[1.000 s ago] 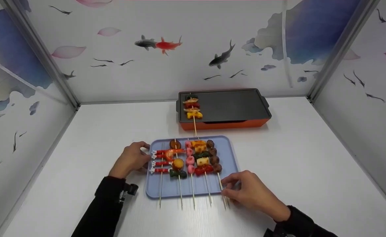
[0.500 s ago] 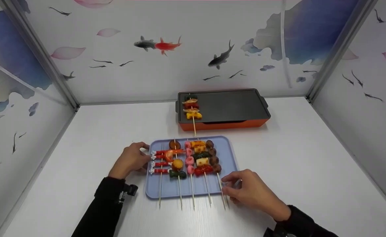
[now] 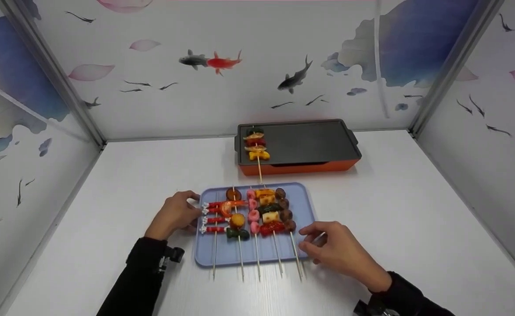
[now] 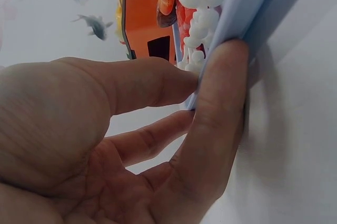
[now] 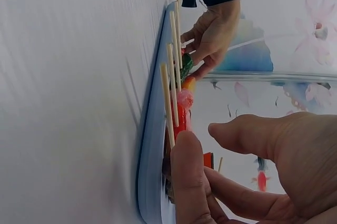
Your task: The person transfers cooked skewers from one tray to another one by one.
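Note:
My left hand [image 3: 177,213] holds the left rim of the blue tray [image 3: 300,202]. In the left wrist view its thumb meets the rim while the index finger lies along the tray's outer side. Several food skewers lie side by side on the tray, their sticks jutting over the front edge. Rightmost is a skewer of brown balls [image 3: 285,214]; beside it is a mixed red, white and green skewer [image 3: 271,215]. By the tray's right front corner, my right hand [image 3: 340,249] has thumb and index finger apart, nothing pinched between them, near the brown-ball skewer's stick.
Behind the tray stands an orange grill [image 3: 301,169] with a black top plate. One mixed skewer [image 3: 256,145] lies on its left part, its stick reaching toward the tray. Printed wall panels [image 3: 257,101] enclose the white table [image 3: 393,197] at the back and sides.
My right hand has lifted slightly and drawn right, away from the brown-ball skewer's stick, with thumb and index finger spread wider. My left hand and the tray stay in place.

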A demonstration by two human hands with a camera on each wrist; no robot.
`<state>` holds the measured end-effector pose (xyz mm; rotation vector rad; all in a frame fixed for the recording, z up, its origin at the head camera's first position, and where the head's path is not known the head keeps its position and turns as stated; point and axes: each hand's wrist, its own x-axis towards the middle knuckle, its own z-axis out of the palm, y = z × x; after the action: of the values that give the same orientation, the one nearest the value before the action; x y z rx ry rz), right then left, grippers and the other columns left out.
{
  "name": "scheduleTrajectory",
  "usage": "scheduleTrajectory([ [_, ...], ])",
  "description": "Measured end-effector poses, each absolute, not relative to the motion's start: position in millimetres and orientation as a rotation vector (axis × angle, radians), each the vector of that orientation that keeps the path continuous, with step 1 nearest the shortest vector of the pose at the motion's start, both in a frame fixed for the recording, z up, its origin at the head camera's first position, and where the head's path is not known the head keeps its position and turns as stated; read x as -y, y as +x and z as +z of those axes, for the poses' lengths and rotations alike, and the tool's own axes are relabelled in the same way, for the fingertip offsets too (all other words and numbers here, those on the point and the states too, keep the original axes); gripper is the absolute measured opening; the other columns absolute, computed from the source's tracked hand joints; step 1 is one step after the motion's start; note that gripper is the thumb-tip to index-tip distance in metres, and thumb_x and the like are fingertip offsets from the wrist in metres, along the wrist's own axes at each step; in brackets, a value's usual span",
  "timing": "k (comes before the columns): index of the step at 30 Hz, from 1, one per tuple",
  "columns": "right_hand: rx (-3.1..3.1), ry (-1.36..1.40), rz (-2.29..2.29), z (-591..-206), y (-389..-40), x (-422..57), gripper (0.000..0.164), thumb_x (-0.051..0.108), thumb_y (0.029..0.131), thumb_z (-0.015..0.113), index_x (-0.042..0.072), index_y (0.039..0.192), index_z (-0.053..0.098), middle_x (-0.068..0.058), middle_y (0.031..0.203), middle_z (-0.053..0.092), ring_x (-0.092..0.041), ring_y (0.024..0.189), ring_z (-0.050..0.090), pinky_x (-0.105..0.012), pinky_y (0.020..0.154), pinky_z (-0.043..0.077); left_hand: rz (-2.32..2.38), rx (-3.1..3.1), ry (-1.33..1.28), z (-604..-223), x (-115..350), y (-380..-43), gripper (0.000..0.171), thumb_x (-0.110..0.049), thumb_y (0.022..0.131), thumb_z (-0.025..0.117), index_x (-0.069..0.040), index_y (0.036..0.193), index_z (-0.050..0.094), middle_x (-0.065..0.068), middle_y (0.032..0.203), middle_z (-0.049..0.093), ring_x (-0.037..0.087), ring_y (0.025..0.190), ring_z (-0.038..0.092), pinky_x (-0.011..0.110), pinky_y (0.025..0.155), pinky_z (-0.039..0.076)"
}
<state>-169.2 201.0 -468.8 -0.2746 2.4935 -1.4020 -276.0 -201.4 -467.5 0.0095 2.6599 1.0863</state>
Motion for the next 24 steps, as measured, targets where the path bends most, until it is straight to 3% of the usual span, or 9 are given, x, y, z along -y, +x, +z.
scheduleTrajectory([
  [6, -2.546, -0.311, -1.453, -465.3, -171.7, -205.5, 0.044, 0.035, 0.096, 0.082, 0.004, 0.126, 0.073, -0.009, 0.107, 0.076, -0.023, 0.089, 0.075, -0.029, 0.067, 0.065, 1.118, -2.642, 0.011, -467.9, 202.6, -276.6, 0.048, -0.015, 0.099, 0.069, -0.003, 0.145, 0.061, 0.016, 0.107, 0.077, 0.019, 0.074, 0.077, 0.034, 0.064, 0.065],
  [13, -2.631, -0.300, -1.441, -462.8, -175.7, -209.6, 0.051, 0.041, 0.095, 0.082, 0.010, 0.133, 0.070, -0.011, 0.123, 0.072, -0.021, 0.103, 0.075, -0.026, 0.075, 0.064, 1.114, -2.652, 0.001, -468.6, 202.4, -277.3, 0.048, -0.012, 0.097, 0.070, -0.002, 0.143, 0.061, 0.017, 0.106, 0.076, 0.019, 0.073, 0.076, 0.034, 0.063, 0.065],
  [24, -2.800, -0.313, -1.402, -452.9, -194.4, -208.0, 0.049, 0.042, 0.095, 0.082, 0.020, 0.136, 0.069, -0.010, 0.128, 0.071, -0.020, 0.110, 0.075, -0.027, 0.082, 0.062, 1.143, -2.609, -0.017, -468.2, 202.7, -276.5, 0.048, -0.014, 0.099, 0.068, -0.004, 0.145, 0.060, 0.016, 0.107, 0.076, 0.020, 0.074, 0.077, 0.035, 0.064, 0.065],
])
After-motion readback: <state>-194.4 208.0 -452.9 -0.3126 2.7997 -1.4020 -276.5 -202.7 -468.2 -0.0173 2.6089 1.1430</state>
